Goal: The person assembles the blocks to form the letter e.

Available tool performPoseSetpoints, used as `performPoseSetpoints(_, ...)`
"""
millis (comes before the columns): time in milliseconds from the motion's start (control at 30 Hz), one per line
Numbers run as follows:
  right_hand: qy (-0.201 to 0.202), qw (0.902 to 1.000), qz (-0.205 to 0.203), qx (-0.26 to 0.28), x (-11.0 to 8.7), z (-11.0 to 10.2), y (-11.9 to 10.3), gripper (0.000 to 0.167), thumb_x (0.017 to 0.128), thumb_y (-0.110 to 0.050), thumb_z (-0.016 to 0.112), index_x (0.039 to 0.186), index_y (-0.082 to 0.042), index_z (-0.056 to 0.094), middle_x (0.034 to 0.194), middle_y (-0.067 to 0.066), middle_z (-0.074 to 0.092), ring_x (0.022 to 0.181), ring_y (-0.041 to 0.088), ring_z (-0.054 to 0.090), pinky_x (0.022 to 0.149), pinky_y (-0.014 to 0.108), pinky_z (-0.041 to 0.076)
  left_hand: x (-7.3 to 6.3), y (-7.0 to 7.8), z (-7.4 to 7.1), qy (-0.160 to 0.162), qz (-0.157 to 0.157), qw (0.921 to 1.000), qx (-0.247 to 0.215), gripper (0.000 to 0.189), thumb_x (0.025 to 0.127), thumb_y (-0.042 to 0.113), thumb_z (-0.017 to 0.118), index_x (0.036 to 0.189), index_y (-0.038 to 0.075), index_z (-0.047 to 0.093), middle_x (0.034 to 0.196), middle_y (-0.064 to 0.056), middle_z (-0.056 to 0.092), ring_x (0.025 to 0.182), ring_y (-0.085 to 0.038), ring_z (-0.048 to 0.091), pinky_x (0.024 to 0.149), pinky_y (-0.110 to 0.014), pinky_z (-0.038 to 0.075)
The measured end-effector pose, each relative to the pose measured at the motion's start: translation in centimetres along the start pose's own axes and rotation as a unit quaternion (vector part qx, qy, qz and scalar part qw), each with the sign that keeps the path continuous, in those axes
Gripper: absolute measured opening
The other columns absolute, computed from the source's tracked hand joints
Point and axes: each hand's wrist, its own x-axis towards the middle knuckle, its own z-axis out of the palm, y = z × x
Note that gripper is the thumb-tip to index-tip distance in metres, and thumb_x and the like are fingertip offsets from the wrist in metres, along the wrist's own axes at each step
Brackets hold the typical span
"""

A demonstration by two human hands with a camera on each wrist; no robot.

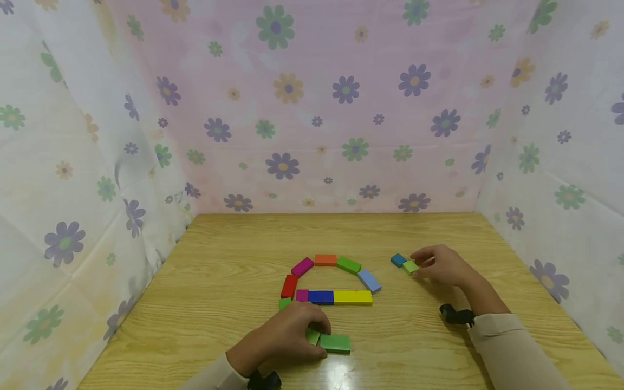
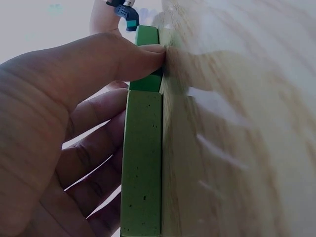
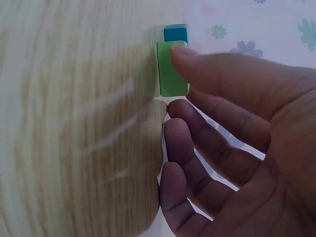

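Note:
In the head view, my left hand (image 1: 297,327) is at the front of the table, pinching a green block (image 1: 335,343) near its left end. A light green block (image 2: 142,163) lies end to end with it, partly hidden by that hand in the head view. Over on the right, my right hand (image 1: 441,265) pinches a small light green block (image 1: 409,266) between thumb and index finger. A blue block (image 1: 398,260) touches the far end of this one. The right hand's other fingers (image 3: 177,133) are bent and hold nothing.
Magenta, dark blue and yellow (image 1: 353,298) blocks form a straight row mid-table. Around it arch a red block (image 1: 289,286), a magenta block (image 1: 303,266), an orange block (image 1: 325,260), a green block (image 1: 349,265) and a light blue block (image 1: 369,281). Flowered cloth (image 1: 317,108) encloses the table.

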Motion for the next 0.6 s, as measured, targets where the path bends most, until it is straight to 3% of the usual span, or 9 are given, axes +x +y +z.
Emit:
performPoseSetpoints(300, 0.001, 0.9999, 0.012, -0.011, -0.12, 0.08, -0.16, 0.046, 0.090, -0.022, 0.082, 0.128, -0.001, 0.070, 0.117, 0.016, 0.070, 0.103, 0.031, 0.069, 0.079, 0.041, 0.059, 0.04, 0.19, -0.10, -0.002, 0.001, 1.0000, 0.007, 0.024, 0.082, 0.036, 0.088, 0.102, 0.029, 0.075, 0.097, 0.025, 0.068, 0.090, 0.006, 0.058, 0.084, -0.016, 0.050)
performPoseSetpoints(600, -0.001, 0.9998, 0.002, -0.019, 0.00, 0.07, -0.44, 0.040, 0.088, -0.024, 0.083, 0.121, -0.005, 0.073, 0.110, 0.011, 0.072, 0.100, 0.028, 0.069, 0.081, 0.042, 0.059, 0.04, 0.21, -0.12, -0.004, -0.005, 1.0000, 0.004, 0.023, 0.082, 0.036, 0.088, 0.101, 0.030, 0.075, 0.096, 0.026, 0.067, 0.089, 0.006, 0.057, 0.083, -0.016, 0.050)
